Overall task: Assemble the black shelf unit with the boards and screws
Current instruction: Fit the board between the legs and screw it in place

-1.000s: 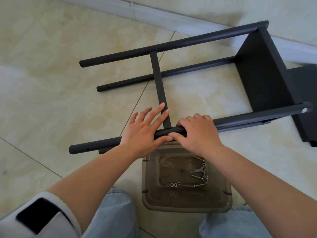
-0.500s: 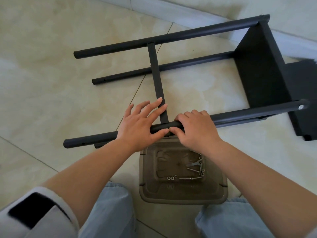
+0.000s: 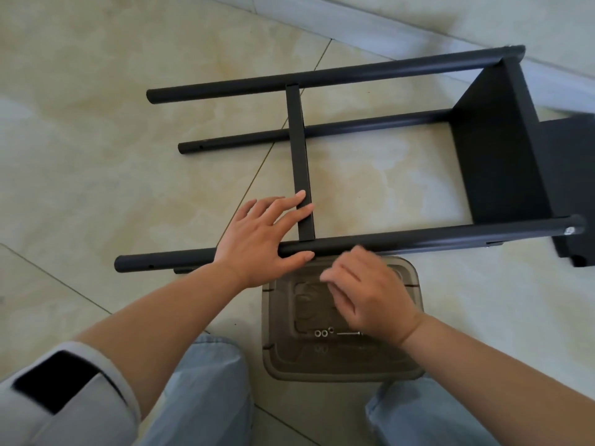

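The black shelf unit lies on its side on the tiled floor, its round legs running left to right. A black board [image 3: 495, 149] joins the legs at the right end. A flat black crossbar [image 3: 299, 162] spans from the far leg [image 3: 338, 74] to the near leg [image 3: 434, 236]. My left hand [image 3: 260, 239] rests on the near leg, fingers straight, fingertips touching the crossbar's near end. My right hand [image 3: 370, 294] hovers over the brown plastic tray [image 3: 409, 365], fingers loosely curled and holding nothing I can see. Washers [image 3: 322, 333] and a long screw [image 3: 349, 333] lie in the tray.
A second black board [image 3: 573, 188] lies flat on the floor at the far right, behind the unit. A pale skirting board [image 3: 354, 24] runs along the wall at the back. My knees in light jeans flank the tray at the bottom.
My right hand has let go of the near leg and drawn back over the tray. My left hand stays on the leg and crossbar.
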